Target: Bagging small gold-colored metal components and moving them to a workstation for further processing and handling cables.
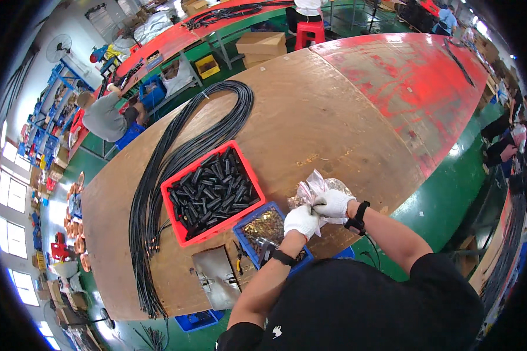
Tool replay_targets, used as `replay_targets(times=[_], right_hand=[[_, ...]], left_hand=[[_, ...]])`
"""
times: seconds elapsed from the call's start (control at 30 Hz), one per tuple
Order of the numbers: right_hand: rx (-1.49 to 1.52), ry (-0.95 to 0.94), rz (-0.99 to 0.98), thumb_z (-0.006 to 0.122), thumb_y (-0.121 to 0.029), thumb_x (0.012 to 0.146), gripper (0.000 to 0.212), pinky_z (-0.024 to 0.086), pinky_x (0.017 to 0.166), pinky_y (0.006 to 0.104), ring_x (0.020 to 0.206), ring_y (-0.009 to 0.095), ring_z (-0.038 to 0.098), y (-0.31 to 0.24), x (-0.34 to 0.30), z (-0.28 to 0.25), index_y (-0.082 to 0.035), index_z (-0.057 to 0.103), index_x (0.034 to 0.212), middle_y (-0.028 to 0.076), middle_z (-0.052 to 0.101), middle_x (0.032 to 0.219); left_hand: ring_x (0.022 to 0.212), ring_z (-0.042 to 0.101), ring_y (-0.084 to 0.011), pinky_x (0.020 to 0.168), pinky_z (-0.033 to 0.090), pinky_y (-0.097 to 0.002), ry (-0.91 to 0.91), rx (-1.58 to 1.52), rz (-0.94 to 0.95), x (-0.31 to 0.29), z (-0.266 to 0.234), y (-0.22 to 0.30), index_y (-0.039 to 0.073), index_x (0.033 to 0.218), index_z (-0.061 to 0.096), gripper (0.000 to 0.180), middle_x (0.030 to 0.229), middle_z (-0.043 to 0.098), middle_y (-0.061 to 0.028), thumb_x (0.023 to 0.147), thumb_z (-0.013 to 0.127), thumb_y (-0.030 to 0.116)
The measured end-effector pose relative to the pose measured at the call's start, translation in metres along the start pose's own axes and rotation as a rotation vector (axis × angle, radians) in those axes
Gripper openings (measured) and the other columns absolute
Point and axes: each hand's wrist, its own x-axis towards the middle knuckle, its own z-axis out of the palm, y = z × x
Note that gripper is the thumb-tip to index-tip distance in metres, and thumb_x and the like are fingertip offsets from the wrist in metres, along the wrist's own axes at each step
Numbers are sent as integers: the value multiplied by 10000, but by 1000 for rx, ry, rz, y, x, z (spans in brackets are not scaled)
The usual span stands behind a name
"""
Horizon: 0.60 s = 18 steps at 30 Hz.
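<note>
My left hand (301, 222) and my right hand (332, 204), both in white gloves, are close together at the table's near edge. Their fingers are closed on the gathered top of a clear plastic bag (316, 180). Small pieces show through the bag, too small to name. Just left of my hands lies a blue bin (253, 215) of small brass-coloured metal parts, with another clear bag partly under my left forearm. Beyond it, a red bin (249, 169) is filled with black tubular pieces.
A long bundle of black cables (137, 216) loops across the table (310, 111) on the left. A metal plate (216, 275) and yellow-and-black pliers (239, 257) lie near the front edge. A seated person (106, 117) works at another table.
</note>
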Motion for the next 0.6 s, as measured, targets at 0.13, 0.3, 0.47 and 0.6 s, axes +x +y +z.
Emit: replay_targets(times=[0.13, 0.3, 0.47, 0.6], right_hand=[[26, -23, 38, 568, -372, 912, 350, 553, 837, 429, 899, 337, 718, -5, 1, -1, -132, 774, 1062, 139, 758, 939], [152, 175, 33, 609, -402, 869, 360, 553, 792, 444, 856, 369, 704, 2, -3, 12, -111, 764, 1015, 169, 740, 912], [-153, 347, 255, 604, -466, 839, 418, 548, 807, 480, 916, 410, 688, -14, -20, -22, -103, 728, 1005, 173, 724, 1038], [-186, 631, 7, 673, -310, 860, 220, 572, 693, 466, 831, 368, 711, -34, -37, -11, -123, 719, 967, 134, 729, 998]], left_hand=[[982, 699, -421, 888, 546, -512, -23, 83, -61, -4, -4, 8, 57, 1006, 745, 374, 999, 725, -246, 926, 506, 334], [960, 704, -422, 853, 551, -520, 170, -1, -80, 7, 14, -33, 58, 873, 765, 368, 937, 729, -242, 910, 527, 337], [874, 726, -398, 815, 555, -480, 257, -435, -394, 5, 4, -104, 17, 933, 768, 373, 920, 735, -242, 880, 586, 339], [844, 726, -357, 799, 550, -411, 322, -592, -260, -8, 16, -77, 10, 991, 765, 333, 895, 739, -228, 872, 647, 298]])
